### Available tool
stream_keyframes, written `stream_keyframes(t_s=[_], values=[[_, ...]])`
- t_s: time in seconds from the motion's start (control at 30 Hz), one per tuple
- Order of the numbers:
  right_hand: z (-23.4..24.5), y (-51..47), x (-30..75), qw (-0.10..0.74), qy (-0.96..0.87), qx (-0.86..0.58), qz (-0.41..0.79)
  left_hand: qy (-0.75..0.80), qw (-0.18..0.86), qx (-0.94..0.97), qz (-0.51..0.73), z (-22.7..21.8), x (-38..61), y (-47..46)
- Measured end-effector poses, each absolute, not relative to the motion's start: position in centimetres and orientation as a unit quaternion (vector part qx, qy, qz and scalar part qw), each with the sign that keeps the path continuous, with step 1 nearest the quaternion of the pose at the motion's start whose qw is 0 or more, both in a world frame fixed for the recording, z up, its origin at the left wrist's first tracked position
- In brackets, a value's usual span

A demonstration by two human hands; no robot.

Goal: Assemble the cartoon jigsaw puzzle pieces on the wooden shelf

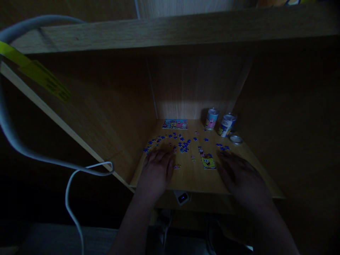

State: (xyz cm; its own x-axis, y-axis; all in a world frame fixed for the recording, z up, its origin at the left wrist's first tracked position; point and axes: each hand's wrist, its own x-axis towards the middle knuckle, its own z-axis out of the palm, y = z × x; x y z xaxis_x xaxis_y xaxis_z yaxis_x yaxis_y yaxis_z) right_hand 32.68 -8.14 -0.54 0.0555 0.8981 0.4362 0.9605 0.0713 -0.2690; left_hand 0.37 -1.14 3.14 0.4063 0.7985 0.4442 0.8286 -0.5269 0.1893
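My left hand rests palm down near the left front of the shelf board, its fingertips by loose blue jigsaw pieces. Its thumb is apart from the fingers, and I see nothing held. A partly joined yellow cartoon puzzle lies between my hands. Just right of it is my right hand, with thumb and fingers apart and the fingertips near a few blue pieces. The right hand is dark, and what lies under its fingers is hidden. A small loose piece sits beside my left thumb.
A cartoon picture card lies at the back left. Two printed cans stand at the back right, with a round metal lid in front. An upper shelf edge crosses above. A white cable hangs at left.
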Motion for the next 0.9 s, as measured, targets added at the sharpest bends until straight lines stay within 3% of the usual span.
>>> stream_keyframes(t_s=[0.27,0.67,0.9], values=[[-0.49,-8.19,32.62,0.252,-0.682,-0.684,-0.059,-0.683,0.088,-0.682,-0.248,3.42,0.70,-1.61],[-0.16,-8.22,32.43,0.251,-0.681,-0.686,-0.050,-0.692,0.054,-0.689,-0.208,3.87,0.95,-1.82],[-0.16,-8.29,32.40,0.259,-0.682,-0.682,-0.057,-0.701,0.091,-0.671,-0.222,3.77,1.19,-2.11]])
